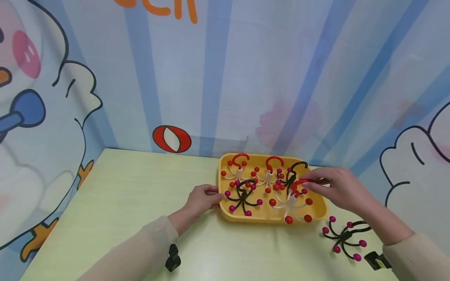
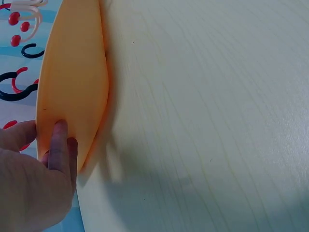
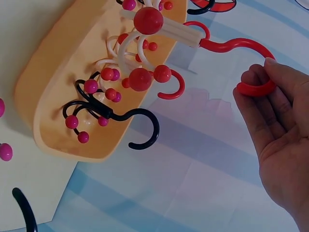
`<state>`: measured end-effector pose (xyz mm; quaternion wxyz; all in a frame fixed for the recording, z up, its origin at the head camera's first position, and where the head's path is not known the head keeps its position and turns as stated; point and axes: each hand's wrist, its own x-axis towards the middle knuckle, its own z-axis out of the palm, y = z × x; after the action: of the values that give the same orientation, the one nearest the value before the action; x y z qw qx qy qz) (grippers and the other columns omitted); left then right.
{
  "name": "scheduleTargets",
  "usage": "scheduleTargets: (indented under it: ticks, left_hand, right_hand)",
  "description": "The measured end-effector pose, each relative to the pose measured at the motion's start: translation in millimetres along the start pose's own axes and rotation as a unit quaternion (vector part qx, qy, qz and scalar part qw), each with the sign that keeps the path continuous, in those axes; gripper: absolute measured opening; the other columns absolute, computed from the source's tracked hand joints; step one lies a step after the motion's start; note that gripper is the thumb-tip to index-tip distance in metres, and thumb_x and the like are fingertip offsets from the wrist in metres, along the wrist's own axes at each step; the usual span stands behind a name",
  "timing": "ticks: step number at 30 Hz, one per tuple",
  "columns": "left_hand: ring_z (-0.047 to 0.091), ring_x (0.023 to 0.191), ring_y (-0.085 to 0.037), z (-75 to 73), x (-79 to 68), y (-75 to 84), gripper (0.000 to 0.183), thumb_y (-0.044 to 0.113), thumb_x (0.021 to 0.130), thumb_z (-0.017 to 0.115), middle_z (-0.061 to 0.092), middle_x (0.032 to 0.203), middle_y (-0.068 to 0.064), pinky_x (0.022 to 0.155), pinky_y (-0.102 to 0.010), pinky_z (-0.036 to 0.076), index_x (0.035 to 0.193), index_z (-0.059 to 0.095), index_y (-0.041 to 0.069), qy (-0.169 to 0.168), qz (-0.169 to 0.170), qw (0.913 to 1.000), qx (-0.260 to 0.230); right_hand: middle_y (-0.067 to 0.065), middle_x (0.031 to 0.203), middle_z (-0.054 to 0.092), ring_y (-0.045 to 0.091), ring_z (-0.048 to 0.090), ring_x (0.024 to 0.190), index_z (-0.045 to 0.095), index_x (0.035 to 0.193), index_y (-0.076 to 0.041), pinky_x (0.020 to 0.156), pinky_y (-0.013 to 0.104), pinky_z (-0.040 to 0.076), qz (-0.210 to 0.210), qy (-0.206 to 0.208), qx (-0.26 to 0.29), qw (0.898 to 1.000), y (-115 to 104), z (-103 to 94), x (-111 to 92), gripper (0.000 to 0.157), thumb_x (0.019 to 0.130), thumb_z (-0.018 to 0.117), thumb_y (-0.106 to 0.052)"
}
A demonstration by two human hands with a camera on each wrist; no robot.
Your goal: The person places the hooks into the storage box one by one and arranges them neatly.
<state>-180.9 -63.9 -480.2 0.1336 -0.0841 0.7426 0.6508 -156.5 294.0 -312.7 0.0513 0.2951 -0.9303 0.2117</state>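
My right hand (image 1: 339, 188) pinches the red hook of a white multi-arm hanger hook (image 1: 291, 202), whose curved arms end in red balls. It hangs over the right part of a yellow plastic tray (image 1: 265, 219). In the right wrist view, thumb and fingertips meet on the red hook (image 3: 231, 46). At the tray's left end, my left hand (image 1: 202, 200) grips the wall, thumb at the rim and fingers against the outside (image 2: 58, 150). Inside lie two white hangers (image 1: 239, 173) with red hooks and two black hangers (image 1: 243, 196) with magenta balls.
Another black hanger (image 1: 345, 235) with magenta balls lies on the pale wooden table (image 1: 140, 187), right of the tray and below my right forearm. A printed cloth backdrop (image 1: 225, 78) rises right behind the tray and along both sides.
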Motion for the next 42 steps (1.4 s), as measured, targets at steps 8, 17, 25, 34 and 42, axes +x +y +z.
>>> scheduleTargets:
  ticks: [8, 17, 25, 34, 42]
  left_hand:
    - [0.076, 0.101, -0.029, 0.1, -1.8, 0.4, 0.039, 0.010, 0.100, 0.077, 0.073, 0.114, -0.018, 0.088, -0.041, 0.065, 0.132, 0.065, -0.008, -0.008, 0.014, 0.9998, -0.008]
    - [0.076, 0.103, -0.028, -0.4, -2.6, 0.0, 0.038, 0.012, 0.100, 0.077, 0.073, 0.115, -0.017, 0.089, -0.040, 0.065, 0.132, 0.066, -0.005, -0.005, 0.005, 1.0000, -0.004]
    - [0.076, 0.100, -0.026, -0.5, -0.2, -2.1, 0.037, 0.012, 0.100, 0.077, 0.073, 0.113, -0.016, 0.089, -0.040, 0.065, 0.131, 0.067, -0.005, -0.008, 0.002, 1.0000, -0.004]
    - [0.076, 0.104, -0.031, -1.0, 0.1, -3.0, 0.038, 0.012, 0.100, 0.078, 0.073, 0.112, -0.016, 0.087, -0.040, 0.065, 0.131, 0.067, -0.005, -0.007, 0.006, 0.9999, -0.003]
    - [0.076, 0.099, -0.026, -1.1, 1.7, -2.7, 0.037, 0.013, 0.100, 0.077, 0.073, 0.113, -0.016, 0.086, -0.038, 0.065, 0.131, 0.067, -0.005, -0.008, 0.007, 0.9999, 0.000]
  right_hand:
    - [-0.003, 0.102, 0.079, 0.016, 0.077, 0.089, 0.081, 0.117, -0.010, 0.077, 0.027, 0.064, 0.004, -0.016, 0.015, 1.000, 7, 10.7, 18, 0.021, 0.097, 0.079, -0.006]
    - [0.004, 0.107, 0.080, 0.021, 0.078, 0.093, 0.080, 0.119, -0.006, 0.079, 0.036, 0.066, 0.003, -0.020, 0.033, 0.999, 17, 27.2, 31, 0.020, 0.100, 0.076, -0.007]
    - [0.006, 0.106, 0.080, 0.021, 0.078, 0.092, 0.080, 0.118, -0.005, 0.079, 0.037, 0.066, 0.017, -0.026, 0.043, 0.999, 26, 41.1, 37, 0.019, 0.100, 0.076, -0.007]
    - [0.004, 0.102, 0.079, 0.018, 0.076, 0.086, 0.082, 0.115, -0.006, 0.074, 0.029, 0.065, 0.031, -0.039, 0.054, 0.997, 32, 57.0, 38, 0.017, 0.099, 0.077, -0.006]
    - [0.006, 0.102, 0.079, 0.016, 0.076, 0.083, 0.081, 0.114, -0.006, 0.071, 0.024, 0.063, 0.035, -0.047, 0.070, 0.996, 36, 63.8, 38, 0.016, 0.100, 0.075, -0.006]
